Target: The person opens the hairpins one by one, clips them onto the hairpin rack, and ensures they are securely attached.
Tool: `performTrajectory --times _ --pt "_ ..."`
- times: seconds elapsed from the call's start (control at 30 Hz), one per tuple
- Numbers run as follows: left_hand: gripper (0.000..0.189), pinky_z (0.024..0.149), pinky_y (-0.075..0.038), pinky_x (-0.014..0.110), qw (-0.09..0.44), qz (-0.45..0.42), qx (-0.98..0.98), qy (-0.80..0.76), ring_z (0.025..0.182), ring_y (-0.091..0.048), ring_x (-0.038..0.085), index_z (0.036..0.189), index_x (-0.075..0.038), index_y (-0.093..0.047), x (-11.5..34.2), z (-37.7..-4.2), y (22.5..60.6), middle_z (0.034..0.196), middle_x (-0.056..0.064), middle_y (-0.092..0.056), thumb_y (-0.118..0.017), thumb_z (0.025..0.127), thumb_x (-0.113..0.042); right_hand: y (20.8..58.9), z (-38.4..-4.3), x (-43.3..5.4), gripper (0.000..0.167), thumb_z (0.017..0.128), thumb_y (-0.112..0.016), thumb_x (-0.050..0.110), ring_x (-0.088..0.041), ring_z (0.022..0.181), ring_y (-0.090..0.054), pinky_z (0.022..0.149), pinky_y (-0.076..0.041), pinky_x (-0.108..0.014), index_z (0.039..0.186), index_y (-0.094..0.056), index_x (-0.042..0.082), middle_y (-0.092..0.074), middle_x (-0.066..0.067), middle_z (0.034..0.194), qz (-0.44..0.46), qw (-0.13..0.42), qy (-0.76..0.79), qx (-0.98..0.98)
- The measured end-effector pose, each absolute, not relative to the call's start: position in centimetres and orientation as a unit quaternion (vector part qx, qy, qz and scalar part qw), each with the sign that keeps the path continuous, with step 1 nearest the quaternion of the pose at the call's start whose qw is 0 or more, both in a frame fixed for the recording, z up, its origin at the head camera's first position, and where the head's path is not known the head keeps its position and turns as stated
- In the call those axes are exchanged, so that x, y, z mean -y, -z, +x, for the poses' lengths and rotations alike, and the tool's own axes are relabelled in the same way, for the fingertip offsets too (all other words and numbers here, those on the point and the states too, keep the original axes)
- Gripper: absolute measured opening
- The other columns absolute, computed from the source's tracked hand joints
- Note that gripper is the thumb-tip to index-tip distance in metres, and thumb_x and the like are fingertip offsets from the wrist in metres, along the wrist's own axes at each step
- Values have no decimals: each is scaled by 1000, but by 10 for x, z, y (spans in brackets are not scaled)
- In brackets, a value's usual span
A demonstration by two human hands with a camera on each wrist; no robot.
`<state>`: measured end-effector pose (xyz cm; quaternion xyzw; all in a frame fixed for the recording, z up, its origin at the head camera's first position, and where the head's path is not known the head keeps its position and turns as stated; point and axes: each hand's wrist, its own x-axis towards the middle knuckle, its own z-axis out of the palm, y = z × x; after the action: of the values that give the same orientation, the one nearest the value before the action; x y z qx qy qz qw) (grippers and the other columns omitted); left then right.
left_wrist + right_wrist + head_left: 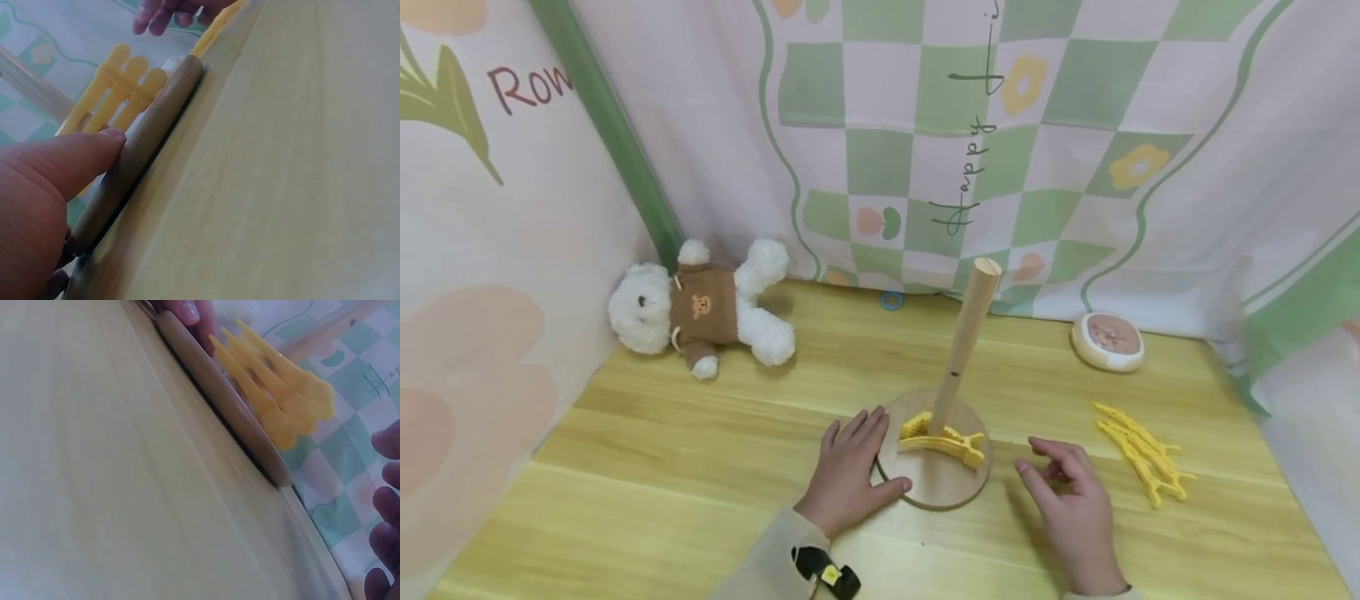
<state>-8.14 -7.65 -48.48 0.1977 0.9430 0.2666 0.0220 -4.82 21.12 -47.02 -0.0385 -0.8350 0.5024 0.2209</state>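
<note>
A round wooden base (925, 490) lies on the table with a wooden post (967, 342) standing up from it, leaning in the head view. Around the post's foot sit several yellow plastic pieces (955, 446), also visible as yellow rounded ends (119, 87) in the left wrist view. My left hand (850, 473) rests at the base's left edge, fingers straight, thumb on the rim. To the right of the base, apart from it, my right hand (1075, 508) hovers with fingers loosely bent and holds nothing. More slim yellow pieces (1138, 454) lie beyond it on the right.
A white plush bear (707, 304) in a brown top lies at the back left. A small blue ring (891, 300) is by the curtain (880, 158). A white rounded device with a pink face (1108, 340) stands back right on the wooden table (700, 450).
</note>
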Motion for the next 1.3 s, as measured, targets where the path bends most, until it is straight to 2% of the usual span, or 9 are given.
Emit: performTrajectory --times 0.3,0.67,0.77,1.07,1.3 --pt "96 120 -8 59 23 195 -945 -260 150 -25 30 158 -11 -30 77 -82 487 165 4 -25 -60 88 -69 467 -42 -239 27 80 -81 -2 -9 79 -52 72 -42 -10 106 -74 3 -63 11 98 -97 240 -456 851" --pt "96 120 -10 60 17 199 -944 -263 150 -26 31 158 -10 -32 76 -81 487 164 5 -27 -60 88 -69 469 -38 -259 20 84 -82 12 2 77 -54 55 -40 -11 102 -76 6 -63 24 91 -205 252 -450 832" --pt "95 120 -10 60 18 198 -943 -266 150 -25 31 157 -10 -32 76 -81 486 164 6 -28 -61 88 -67 471 -39 -261 20 83 -82 9 3 75 -56 56 -42 -9 101 -76 4 -64 24 87 -209 257 -461 823" --pt "94 120 -9 59 24 194 -944 -266 150 -25 31 157 -9 -33 76 -81 484 164 6 -28 -63 88 -66 471 -39 -268 15 86 -81 17 2 75 -57 64 -41 -8 97 -77 6 -65 23 81 -248 249 -464 813" --pt "94 120 -9 59 23 195 -944 -266 150 -25 30 157 -9 -33 76 -81 485 164 5 -27 -62 88 -66 472 -40 -271 19 83 -83 16 1 68 -54 53 -40 -10 97 -77 5 -63 27 79 -257 255 -461 810"
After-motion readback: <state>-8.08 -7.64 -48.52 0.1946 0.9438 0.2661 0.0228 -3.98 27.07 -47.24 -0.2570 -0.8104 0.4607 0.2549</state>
